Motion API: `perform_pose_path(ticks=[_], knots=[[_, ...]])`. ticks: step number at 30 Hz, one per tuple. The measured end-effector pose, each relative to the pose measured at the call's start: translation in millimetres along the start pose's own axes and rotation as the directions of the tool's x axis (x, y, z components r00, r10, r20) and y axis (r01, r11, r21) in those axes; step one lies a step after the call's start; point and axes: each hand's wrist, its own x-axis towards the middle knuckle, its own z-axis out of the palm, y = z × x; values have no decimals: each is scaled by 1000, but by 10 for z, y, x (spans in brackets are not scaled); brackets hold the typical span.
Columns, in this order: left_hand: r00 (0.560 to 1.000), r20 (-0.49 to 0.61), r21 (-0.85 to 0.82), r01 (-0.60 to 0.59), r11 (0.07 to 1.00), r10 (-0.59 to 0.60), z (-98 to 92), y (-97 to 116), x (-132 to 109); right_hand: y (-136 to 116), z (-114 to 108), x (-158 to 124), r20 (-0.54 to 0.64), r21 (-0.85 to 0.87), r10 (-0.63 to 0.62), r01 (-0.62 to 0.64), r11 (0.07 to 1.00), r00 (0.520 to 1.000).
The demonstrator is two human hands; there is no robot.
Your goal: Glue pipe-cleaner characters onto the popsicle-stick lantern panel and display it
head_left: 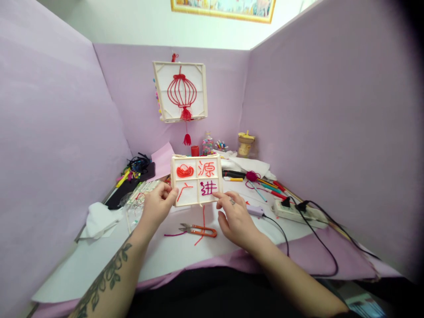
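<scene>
My left hand (160, 202) grips the lower left edge of a cream wooden-framed panel (208, 180), thumb in front. The panel stands upright, facing me, split into four white squares. Red yarn forms an ingot-like shape and strokes in three squares; purple yarn forms a character (209, 188) at lower right. My right hand (233, 217) is at that corner, its index finger stretched to the purple yarn, holding nothing visible. Below, orange-handled thread snips (200, 229) lie on the white tabletop, over a red yarn strand (199, 241). A purple strand (174, 235) lies beside their blades.
A framed box with a red lantern design (199, 73) hangs at the back. On the right are a power strip (300, 213) with black cables, pens and a purple yarn ball (252, 176). White cloth (101, 220) lies left. Lilac walls enclose three sides.
</scene>
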Motion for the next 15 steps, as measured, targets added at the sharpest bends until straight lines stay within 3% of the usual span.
perform_pose_path(ticks=[15], knots=[[1000,-2,2,-1,1000,1,-4,9,2,-8,12,-22,-22,-26,-28,28,999,999]])
